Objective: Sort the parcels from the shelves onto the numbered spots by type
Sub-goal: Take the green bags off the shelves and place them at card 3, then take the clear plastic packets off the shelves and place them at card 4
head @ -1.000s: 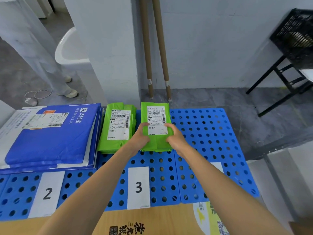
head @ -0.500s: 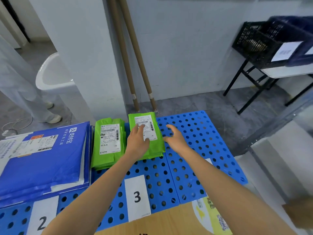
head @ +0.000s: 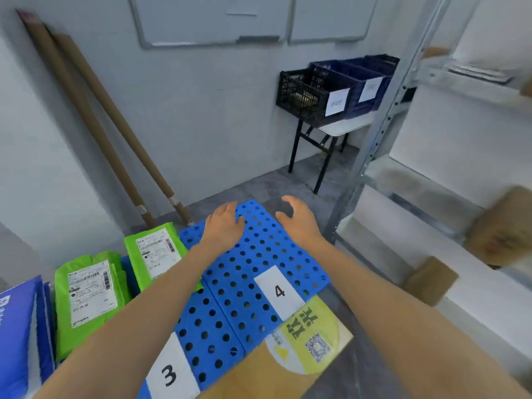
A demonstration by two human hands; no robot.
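Two green parcel stacks lie on the blue perforated pad [head: 253, 254] behind the label 3 [head: 169, 372]: one green stack [head: 86, 298] at left, the other green stack [head: 157, 251] beside it, partly under my left forearm. Blue parcels [head: 20, 335] sit at the far left. The spot behind label 4 [head: 279, 290] holds nothing. My left hand [head: 226, 226] and my right hand [head: 299, 221] hover empty over the pad's far end, fingers spread. Brown cardboard parcels [head: 501, 228] and another brown box [head: 429, 279] rest on the metal shelves [head: 374, 145] at right.
Two long cardboard tubes [head: 98, 125] lean on the wall behind the pad. A small table with a black crate [head: 305, 96] and blue crates [head: 365, 82] stands by the far wall. A cardboard box [head: 288, 355] with a yellow sticker lies at the pad's near edge.
My hands have let go of the right green stack and lifted off it toward the right. My view has swung right, bringing the shelves and label 4 into sight.
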